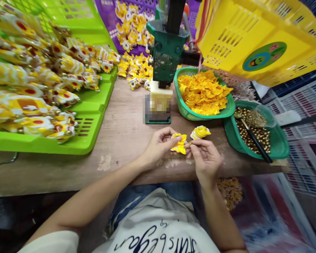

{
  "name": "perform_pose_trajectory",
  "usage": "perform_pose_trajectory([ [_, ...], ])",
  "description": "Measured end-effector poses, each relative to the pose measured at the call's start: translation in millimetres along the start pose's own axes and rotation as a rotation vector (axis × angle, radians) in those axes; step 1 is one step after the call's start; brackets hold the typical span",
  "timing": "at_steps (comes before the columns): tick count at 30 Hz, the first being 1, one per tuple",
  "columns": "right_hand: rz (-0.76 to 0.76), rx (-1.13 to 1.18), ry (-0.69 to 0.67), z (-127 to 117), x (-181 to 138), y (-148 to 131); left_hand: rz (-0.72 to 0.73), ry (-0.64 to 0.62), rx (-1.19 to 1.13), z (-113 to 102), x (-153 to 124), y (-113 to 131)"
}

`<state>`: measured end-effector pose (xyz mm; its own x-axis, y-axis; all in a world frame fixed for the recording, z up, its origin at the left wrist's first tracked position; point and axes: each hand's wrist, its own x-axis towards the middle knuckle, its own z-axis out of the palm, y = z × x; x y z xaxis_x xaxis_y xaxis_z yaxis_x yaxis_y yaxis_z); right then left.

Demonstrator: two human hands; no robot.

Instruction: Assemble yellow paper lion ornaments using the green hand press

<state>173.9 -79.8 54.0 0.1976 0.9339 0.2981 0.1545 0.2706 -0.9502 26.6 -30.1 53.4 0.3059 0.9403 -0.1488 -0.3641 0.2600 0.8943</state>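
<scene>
My left hand (163,142) is closed on a small yellow-and-white plastic toy part (179,144), pinched between thumb and fingers above the table's front. Just right of it, the fingertips of my right hand (204,154) are pinched at the part's right side, around a tiny gold-coloured piece (190,143) too small to make out fully. Behind my right hand another yellow-and-white striped toy part (200,132) lies on the wooden table (129,130). A green hand press (167,49) stands beyond my hands, its base partly blurred out.
Left, a lime-green crate (91,140) holds many yellow-and-white toys. Behind the press are a purple basket (105,17) and loose parts (137,66). Right are a green basket (185,109) of yellow pieces, a green basin (230,137) of gold beads and an overhanging yellow basket (226,52).
</scene>
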Motion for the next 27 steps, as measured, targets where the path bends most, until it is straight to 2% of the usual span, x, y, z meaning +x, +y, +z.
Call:
perform_pose_trajectory([
  [3,-0.154,-0.124,-0.024,1,0,5,-0.018,-0.009,-0.002,1,-1,0],
  [5,-0.203,-0.164,-0.043,1,1,8,-0.021,-0.009,0.001,1,-2,0],
  [17,-0.207,-0.261,-0.035,-5,-3,10,-0.037,-0.029,0.058,-1,-1,0],
  [21,-0.196,-0.308,-0.122,-9,1,8,-0.040,-0.039,0.058,-3,2,-2],
  [27,-0.302,-0.410,-0.201,-15,4,5,-0.079,-0.034,0.080,-4,3,-3],
])
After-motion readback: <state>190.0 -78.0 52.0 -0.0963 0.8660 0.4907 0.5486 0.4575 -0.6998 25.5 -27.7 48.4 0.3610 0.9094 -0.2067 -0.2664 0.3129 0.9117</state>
